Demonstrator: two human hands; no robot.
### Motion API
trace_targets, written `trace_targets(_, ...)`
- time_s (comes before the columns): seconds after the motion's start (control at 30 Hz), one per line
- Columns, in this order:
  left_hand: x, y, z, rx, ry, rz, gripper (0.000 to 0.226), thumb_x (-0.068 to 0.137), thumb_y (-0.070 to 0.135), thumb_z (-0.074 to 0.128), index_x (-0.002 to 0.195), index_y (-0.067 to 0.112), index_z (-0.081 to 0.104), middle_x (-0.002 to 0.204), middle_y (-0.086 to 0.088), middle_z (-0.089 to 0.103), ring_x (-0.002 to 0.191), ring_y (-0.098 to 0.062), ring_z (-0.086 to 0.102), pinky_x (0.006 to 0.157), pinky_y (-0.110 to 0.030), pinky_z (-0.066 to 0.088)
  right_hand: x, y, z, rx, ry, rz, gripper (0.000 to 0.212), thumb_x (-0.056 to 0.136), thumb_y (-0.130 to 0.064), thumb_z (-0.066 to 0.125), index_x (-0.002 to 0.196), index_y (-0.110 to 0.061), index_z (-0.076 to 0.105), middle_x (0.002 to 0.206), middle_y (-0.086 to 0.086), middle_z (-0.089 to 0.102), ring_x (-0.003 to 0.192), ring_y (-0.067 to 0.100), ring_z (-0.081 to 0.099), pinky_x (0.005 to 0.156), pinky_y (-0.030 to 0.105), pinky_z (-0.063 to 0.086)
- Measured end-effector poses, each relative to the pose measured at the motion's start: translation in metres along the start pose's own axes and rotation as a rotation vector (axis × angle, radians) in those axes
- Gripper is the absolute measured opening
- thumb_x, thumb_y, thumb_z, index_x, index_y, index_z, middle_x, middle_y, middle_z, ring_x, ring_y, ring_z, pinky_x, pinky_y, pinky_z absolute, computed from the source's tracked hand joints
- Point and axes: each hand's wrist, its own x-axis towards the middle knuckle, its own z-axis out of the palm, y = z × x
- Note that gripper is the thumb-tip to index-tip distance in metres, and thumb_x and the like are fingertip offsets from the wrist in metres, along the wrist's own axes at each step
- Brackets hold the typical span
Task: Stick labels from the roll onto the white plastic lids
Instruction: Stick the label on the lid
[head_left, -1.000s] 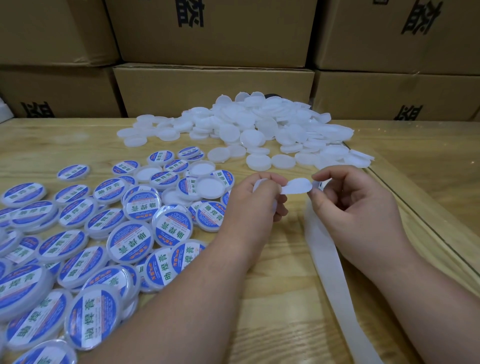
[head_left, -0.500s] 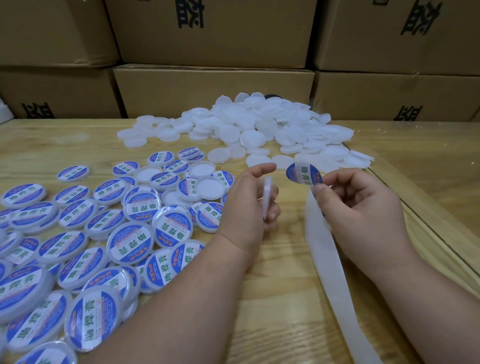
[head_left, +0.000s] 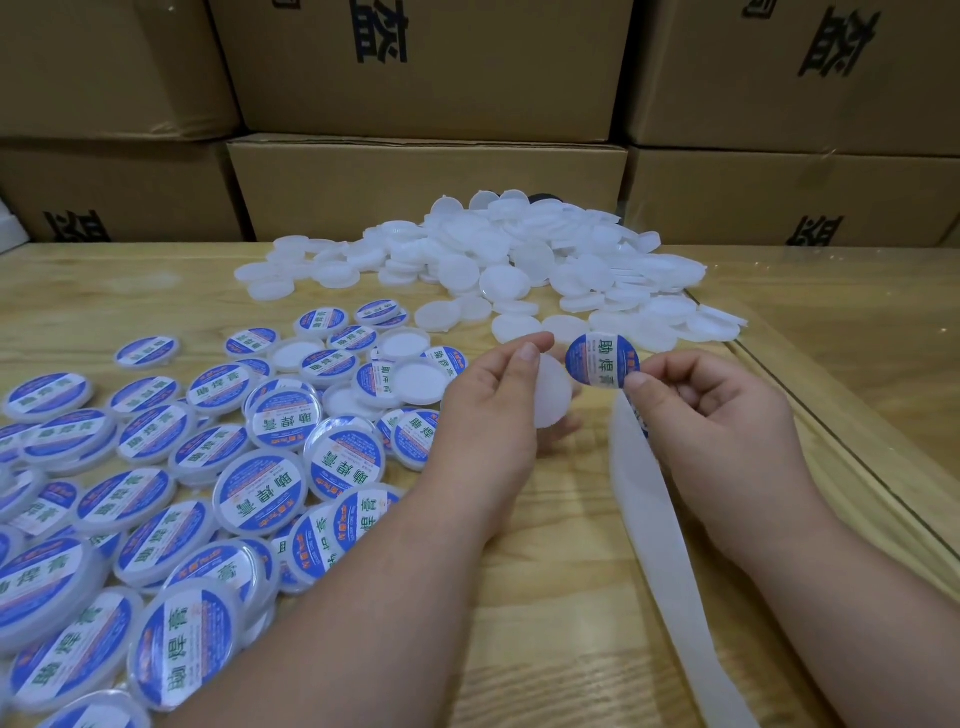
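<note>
Since half a second ago the lid (head_left: 551, 391) is turning its flat white face toward the label (head_left: 601, 360), which is now hanging just beside it. The left hand (head_left: 493, 415) is gripping the lid by its rim; the right hand (head_left: 706, 415) is pinching the blue-and-white label's lower edge, over the backing strip (head_left: 670, 561). Labelled lids (head_left: 171, 483) are lying left on the table (head_left: 545, 623), plain lids (head_left: 519, 265) behind, before the boxes (head_left: 426, 187).

Bright, even overhead light, soft shadows. Faint glare on desk (head_left: 810, 291) far right. Wide-angle bending at edges; near-left corner slightly blurred.
</note>
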Motion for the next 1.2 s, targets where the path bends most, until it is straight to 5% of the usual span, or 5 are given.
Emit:
trace_targets(0.1,-0.0010,0.0026,0.0005,-0.015,-0.026,0.016,0.017,0.105,0.026,0.054,0.105,0.027,0.071,0.100,-0.004,0.078,0.082,-0.022,0.077,0.050,-0.025,0.052,0.0014,-0.0031,0.0003,0.083,-0.066,0.111,0.014,0.089,-0.021,0.070,0.075,-0.023,0.072,0.053,-0.003,0.042,0.045,0.013,0.032,0.042,0.021,0.030)
trace_targets(0.3,0.0032,0.0030,-0.0020,-0.164,-0.099,-0.060,0.039,0.103,0.021,0.034,0.093,0.019,0.072,0.095,-0.009,0.067,0.074,-0.022,0.062,0.052,-0.028,0.046,0.0023,-0.0061,0.0020,0.199,-0.228,0.336,0.042,0.096,-0.012,0.061,0.056,-0.025,0.068,0.051,-0.003,0.026,0.040,0.009,0.019,0.036,0.017,0.021)
trace_targets(0.47,0.0032,0.0019,-0.0030,-0.180,-0.230,-0.065,0.041,0.099,0.011,0.023,0.104,0.011,0.064,0.100,-0.016,0.073,0.077,-0.023,0.066,0.055,-0.027,0.046,0.0015,-0.0051,0.0020,0.147,-0.256,0.365,0.036,0.094,-0.015,0.064,0.060,-0.022,0.070,0.051,-0.004,0.029,0.040,0.008,0.022,0.035,0.017,0.023)
trace_targets(0.9,0.0055,-0.0035,-0.0008,-0.072,-0.288,-0.027,0.042,0.068,0.015,0.041,0.103,0.011,0.064,0.099,-0.013,0.075,0.073,-0.019,0.067,0.054,-0.029,0.049,0.0012,-0.0046,0.0022,0.119,-0.257,0.386,0.023,0.094,-0.017,0.066,0.094,0.006,0.069,0.050,-0.003,0.029,0.042,0.009,0.022,0.035,0.018,0.022)
trace_targets(1.2,0.0047,-0.0022,-0.0005,-0.040,-0.268,-0.031,0.040,0.069,0.015,0.041,0.100,0.014,0.067,0.101,-0.014,0.076,0.077,-0.021,0.068,0.056,-0.030,0.049,0.0016,-0.0034,0.0027,0.128,-0.262,0.365,0.020,0.095,-0.018,0.066,0.079,-0.012,0.076,0.051,-0.004,0.028,0.042,0.010,0.022,0.036,0.019,0.021)
